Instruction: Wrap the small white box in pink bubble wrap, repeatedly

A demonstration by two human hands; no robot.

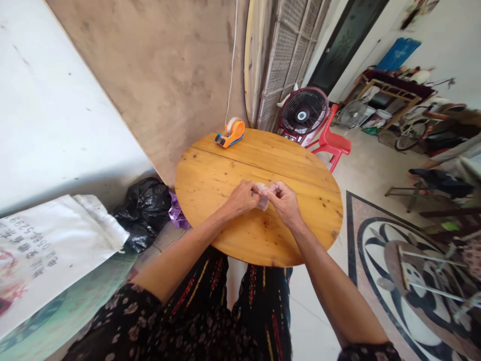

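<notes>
Over the middle of the round wooden table [210, 185], my left hand [244, 196] and my right hand [284, 201] are close together with bent fingers. Between them is a small, whitish, see-through piece of thin plastic film [262, 202], pinched from both sides. Its exact kind is too small to make out. At the table's far edge stands an orange and blue tape dispenser [233, 133] with a roll of tape in it, apart from both hands.
A fan [303, 113] and a red plastic chair [332, 140] stand behind the table on the right. On the left lie a black plastic bag [145, 208] and a white printed sack [63, 245]. A wooden board [158, 65] leans beyond the table.
</notes>
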